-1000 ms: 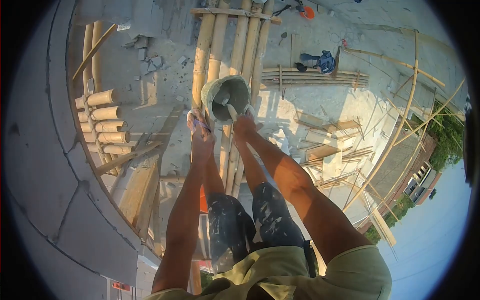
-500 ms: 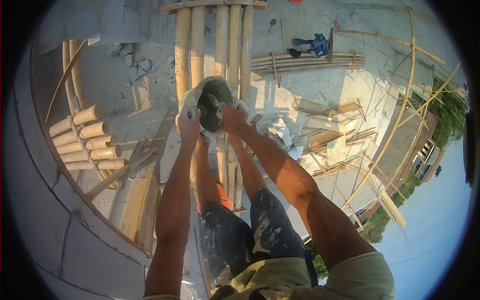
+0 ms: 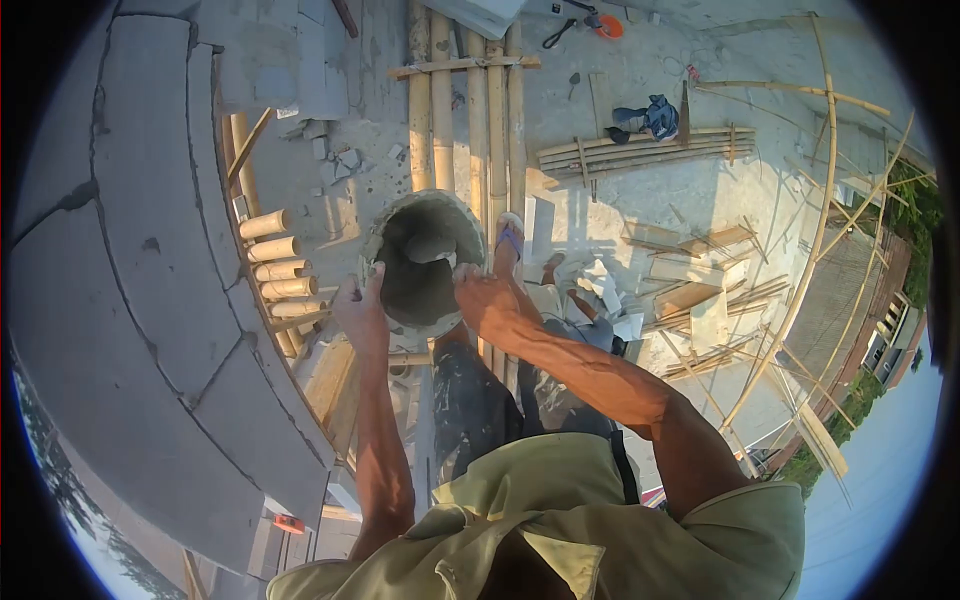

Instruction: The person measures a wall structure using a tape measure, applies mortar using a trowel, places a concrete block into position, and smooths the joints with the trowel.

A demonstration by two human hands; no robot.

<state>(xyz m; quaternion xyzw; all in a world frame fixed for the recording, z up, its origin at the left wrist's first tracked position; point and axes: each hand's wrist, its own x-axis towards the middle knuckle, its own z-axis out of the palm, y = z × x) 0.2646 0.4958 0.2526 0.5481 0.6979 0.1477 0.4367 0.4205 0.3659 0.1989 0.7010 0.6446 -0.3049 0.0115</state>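
A round bucket, crusted with grey mortar, is held up in front of my body with its mouth facing me. Something pale lies inside it, too unclear to name. My left hand grips the bucket's left rim, thumb on the edge. At the right rim, my right hand has its fingers closed; it also seems to hold a pale handle that reaches into the bucket. Beneath the bucket run bamboo poles, with one sandalled foot on them.
A grey block wall rises along the left. Cut bamboo ends jut beside it. Boards and sticks lie below at right, near bamboo scaffolding. Another person's legs show below, right of my right hand.
The bucket has come up closer to me and looks larger. My left hand has gone from beside the foot to the bucket's rim. More of the block wall shows.
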